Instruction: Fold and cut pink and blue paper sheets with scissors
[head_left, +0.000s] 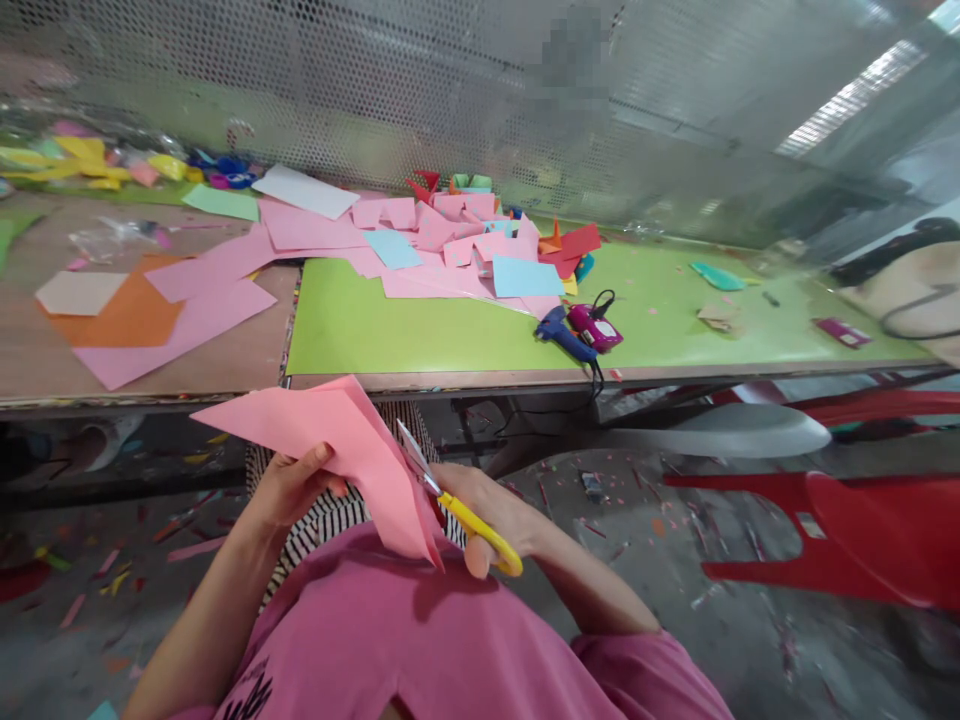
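Observation:
My left hand [294, 485] is closed on the lower left part of a folded pink paper sheet [330, 432], holding it up over my lap. My right hand [491, 515] grips yellow-handled scissors [457, 510] whose blades point up and left, touching the paper's right edge. Both hands are below the front edge of the table, above my pink shirt.
The table [247, 360] ahead carries a large green sheet [360, 325], a heap of pink, blue and red paper pieces [450, 245], an orange sheet [131, 312] and a blue glue gun [564, 335] beside a magenta tool [595, 327]. Red plastic chairs [847, 530] stand at right. Scraps litter the floor.

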